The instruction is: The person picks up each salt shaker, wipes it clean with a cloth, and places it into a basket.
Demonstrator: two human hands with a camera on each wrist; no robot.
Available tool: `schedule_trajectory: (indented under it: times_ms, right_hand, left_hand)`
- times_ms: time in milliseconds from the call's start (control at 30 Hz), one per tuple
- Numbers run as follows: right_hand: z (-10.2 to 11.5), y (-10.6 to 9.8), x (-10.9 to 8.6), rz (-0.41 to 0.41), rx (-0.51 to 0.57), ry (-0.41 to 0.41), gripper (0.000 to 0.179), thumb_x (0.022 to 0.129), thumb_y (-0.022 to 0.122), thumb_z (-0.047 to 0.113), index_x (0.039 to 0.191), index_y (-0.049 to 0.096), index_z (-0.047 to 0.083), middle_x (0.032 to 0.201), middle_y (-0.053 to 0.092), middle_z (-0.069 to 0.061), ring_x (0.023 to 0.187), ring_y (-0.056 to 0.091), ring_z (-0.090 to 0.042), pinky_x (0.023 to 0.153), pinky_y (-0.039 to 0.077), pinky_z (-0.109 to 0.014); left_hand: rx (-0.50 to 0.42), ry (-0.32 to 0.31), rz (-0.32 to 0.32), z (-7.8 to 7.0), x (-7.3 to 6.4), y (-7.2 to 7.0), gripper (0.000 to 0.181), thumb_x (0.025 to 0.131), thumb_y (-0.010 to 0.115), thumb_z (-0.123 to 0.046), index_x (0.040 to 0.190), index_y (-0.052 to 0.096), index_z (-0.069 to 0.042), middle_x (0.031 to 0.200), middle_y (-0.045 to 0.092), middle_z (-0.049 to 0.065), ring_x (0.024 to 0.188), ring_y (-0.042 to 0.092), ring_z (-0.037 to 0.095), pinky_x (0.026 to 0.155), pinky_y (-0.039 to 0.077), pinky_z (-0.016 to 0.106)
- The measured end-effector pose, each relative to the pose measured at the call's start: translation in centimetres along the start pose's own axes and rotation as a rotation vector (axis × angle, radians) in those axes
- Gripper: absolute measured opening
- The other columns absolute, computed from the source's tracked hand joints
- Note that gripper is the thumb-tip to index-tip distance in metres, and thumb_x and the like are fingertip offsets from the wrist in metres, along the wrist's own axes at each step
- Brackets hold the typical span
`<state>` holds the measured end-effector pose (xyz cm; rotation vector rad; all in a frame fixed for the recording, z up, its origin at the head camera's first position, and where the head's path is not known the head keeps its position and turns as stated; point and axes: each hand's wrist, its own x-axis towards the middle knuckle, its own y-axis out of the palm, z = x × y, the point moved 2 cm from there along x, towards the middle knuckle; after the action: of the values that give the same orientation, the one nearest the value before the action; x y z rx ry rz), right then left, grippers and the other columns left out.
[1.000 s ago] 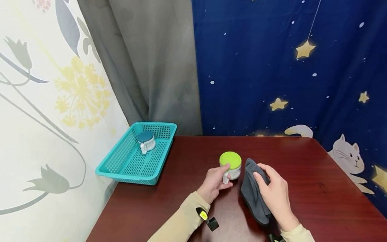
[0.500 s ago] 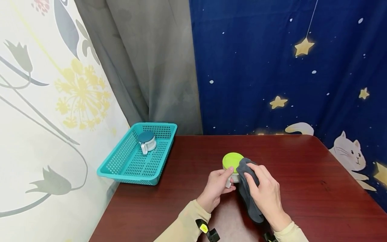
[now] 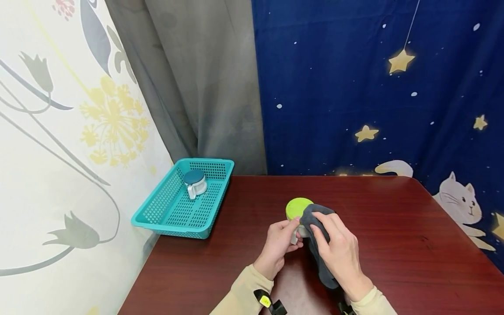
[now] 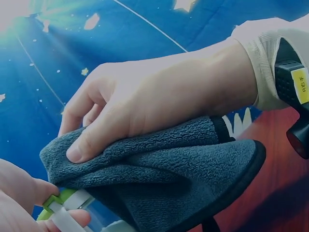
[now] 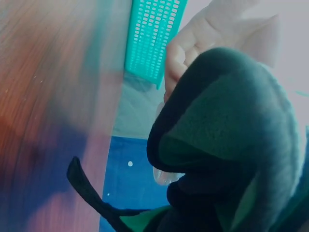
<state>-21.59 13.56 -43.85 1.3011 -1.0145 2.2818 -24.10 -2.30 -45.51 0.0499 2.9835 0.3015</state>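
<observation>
A small seasoning jar with a lime-green lid and a white handle is above the table's middle. My left hand pinches its handle between thumb and fingers. My right hand grips a dark grey cloth, pressing its folded upper end against the jar's right side and lid edge. The cloth's lower part hangs down. In the left wrist view the cloth covers most of the jar, leaving the handle and a bit of green showing. From the right wrist, the bunched cloth hides nearly all of the jar.
A turquoise plastic basket stands at the table's back left, by the wall. Inside it sits a similar jar with a blue lid. Grey and blue curtains hang behind the dark red table.
My right hand has brought the cloth leftward, from beside the jar onto its side and lid edge. My left hand keeps its hold on the handle.
</observation>
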Motion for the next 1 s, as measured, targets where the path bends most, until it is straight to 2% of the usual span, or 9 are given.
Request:
schedule_trajectory:
  times_ms: [167, 300, 567, 867, 1000]
  right_hand:
    - [0.2, 0.4, 0.3, 0.001, 0.007, -0.017, 0.043, 0.083, 0.082, 0.013, 0.124, 0.071, 0.017, 0.105, 0.066, 0.003, 0.082, 0.067, -0.015, 0.063, 0.053, -0.038]
    - [0.2, 0.8, 0.2, 0.004, 0.001, -0.014, 0.044, 0.082, 0.082, 0.012, 0.124, 0.070, 0.017, 0.105, 0.065, 0.003, 0.083, 0.067, -0.016, 0.065, 0.054, -0.039]
    - [0.3, 1.0, 0.1, 0.007, -0.004, -0.012, 0.043, 0.083, 0.082, 0.013, 0.124, 0.071, 0.017, 0.105, 0.065, 0.004, 0.084, 0.066, -0.014, 0.065, 0.054, -0.037]
    - [0.9, 1.1, 0.8, -0.024, 0.001, -0.020, 0.043, 0.082, 0.082, 0.013, 0.123, 0.071, 0.018, 0.105, 0.066, 0.004, 0.083, 0.067, -0.015, 0.062, 0.054, -0.037]
    - [0.4, 1.4, 0.1, 0.025, -0.060, 0.014, 0.039, 0.085, 0.080, 0.017, 0.122, 0.070, 0.018, 0.102, 0.065, 0.004, 0.078, 0.067, -0.016, 0.057, 0.053, -0.039]
  left_hand:
    - [0.005, 0.050, -0.038, -0.2, 0.4, -0.1, 0.043, 0.092, 0.072, -0.036, 0.077, 0.066, 0.004, 0.064, 0.060, 0.005, 0.055, 0.062, 0.017, 0.056, 0.055, 0.029]
    - [0.011, 0.050, -0.059, 0.0, 0.6, -0.3, 0.042, 0.091, 0.072, -0.036, 0.075, 0.066, 0.003, 0.064, 0.060, 0.006, 0.055, 0.063, 0.018, 0.055, 0.053, 0.027]
    - [0.033, 0.059, -0.052, 0.3, 0.7, -0.7, 0.044, 0.092, 0.072, -0.038, 0.070, 0.062, -0.001, 0.067, 0.062, 0.010, 0.057, 0.064, 0.020, 0.057, 0.055, 0.029]
    - [0.024, 0.068, -0.048, 0.1, 0.9, -1.1, 0.043, 0.093, 0.071, -0.036, 0.076, 0.067, 0.003, 0.066, 0.062, 0.010, 0.056, 0.064, 0.020, 0.057, 0.055, 0.030]
    - [0.004, 0.054, -0.028, -0.3, 0.8, -1.5, 0.043, 0.092, 0.072, -0.038, 0.080, 0.067, 0.003, 0.067, 0.062, 0.009, 0.056, 0.065, 0.020, 0.059, 0.057, 0.032]
